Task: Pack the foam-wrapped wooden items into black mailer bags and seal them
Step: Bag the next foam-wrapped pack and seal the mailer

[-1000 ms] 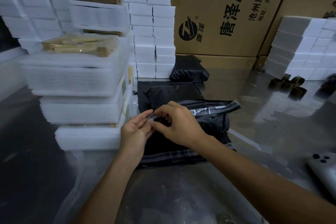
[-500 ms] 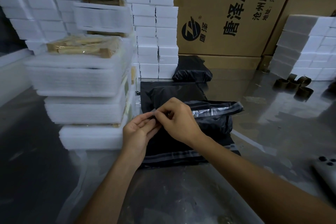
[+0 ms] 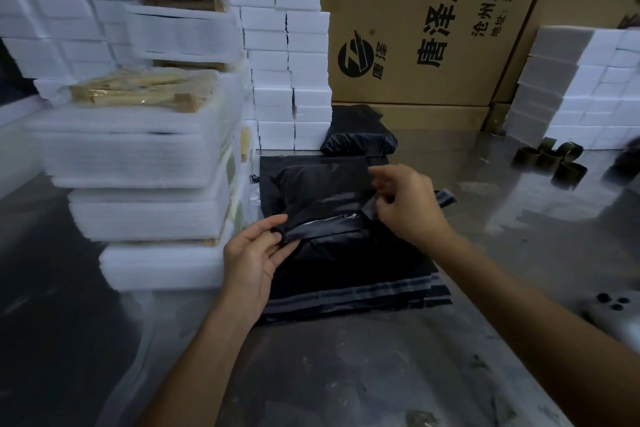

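1. Looking down at the surface, I see a filled black bag lying on a flat pile of empty black bags, just in front of me.
2. My left hand pinches the near left end of the bag's flap between thumb and fingers, holding it against the bag.
3. My right hand is curled at the far right end of the same flap, fingertips closed on a thin strip there; the strip itself is too blurred for me to tell more.
4. A shiny line of glue shows along the flap between my two hands.
5. A sealed black parcel sits farther back, apart from the bag I hold.
6. Left of the bags rises a stack of foam-wrapped wooden items, with wood showing at the top and edges.
7. White foam blocks and brown cardboard boxes stand behind.
8. Dark tape cores lie to the right, with a grey device at the right edge.
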A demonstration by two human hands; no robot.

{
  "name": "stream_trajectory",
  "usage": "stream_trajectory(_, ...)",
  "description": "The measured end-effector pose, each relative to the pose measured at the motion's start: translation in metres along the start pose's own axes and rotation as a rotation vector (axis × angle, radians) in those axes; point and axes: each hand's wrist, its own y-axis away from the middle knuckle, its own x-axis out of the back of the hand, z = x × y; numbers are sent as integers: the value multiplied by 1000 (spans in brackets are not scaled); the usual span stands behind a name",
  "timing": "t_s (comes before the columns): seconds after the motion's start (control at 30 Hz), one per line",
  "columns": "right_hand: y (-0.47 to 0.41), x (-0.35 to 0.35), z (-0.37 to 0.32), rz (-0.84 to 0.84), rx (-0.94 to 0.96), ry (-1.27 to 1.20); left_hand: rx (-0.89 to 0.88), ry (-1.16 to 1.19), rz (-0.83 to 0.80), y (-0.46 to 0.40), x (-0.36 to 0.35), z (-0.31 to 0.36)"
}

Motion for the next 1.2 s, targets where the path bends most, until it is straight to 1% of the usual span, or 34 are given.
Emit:
stream_trajectory(0.07,0,9,12,91,80,171,-6,-5,-5,0,0,0)
stream_trajectory(0.13,-4,16,24,151,92,256,-10,-6,-4,0,0,0)
stream_trajectory(0.27,-10,28,49,110,78,405,-12,2,-3,0,0,-1)
stream_trajectory(0.33,-11,35,60,117,65,435,-16,8,4,0,-1,-1)
stream_trajectory(0.4,-11,41,65,158,35,426,-18,14,9,-1,-1,-1)
stream_trajectory(0.47,-11,46,67,217,-53,347,-16,15,10,-2,0,-1)
stream_trajectory(0.5,-12,47,67,221,-151,236,-15,14,12,-2,0,-2)
stream_trajectory(0.53,-14,49,66,207,-282,23,-15,15,14,-2,0,-2)
stream_trajectory(0.6,-18,52,65,172,-555,-563,-14,13,17,-2,0,-2)
stream_trajectory(0.63,-19,53,63,171,-650,-845,-14,12,16,-2,1,-2)
stream_trajectory(0.7,-18,59,59,216,-746,-1310,-13,8,13,-2,1,-3)
stream_trajectory(0.73,-17,62,59,262,-744,-1472,-12,6,13,-2,2,-3)
stream_trajectory(0.77,-17,63,62,316,-724,-1570,-11,6,13,-2,1,-3)
stream_trajectory(0.8,-17,64,65,371,-704,-1599,-10,7,15,-2,1,-2)
stream_trajectory(0.9,-19,61,79,544,-698,-1487,-10,7,13,-3,2,-3)
stream_trajectory(0.97,-18,57,91,564,-708,-1405,-8,4,13,-3,3,-3)
stream_trajectory(1.0,-15,54,97,523,-731,-1310,-7,4,12,-3,3,-3)
stream_trajectory(1.1,-5,45,109,290,-790,-949,-3,16,3,-3,2,-3)
stream_trajectory(1.2,8,31,114,96,-734,-763,-1,31,-10,-3,4,-4)
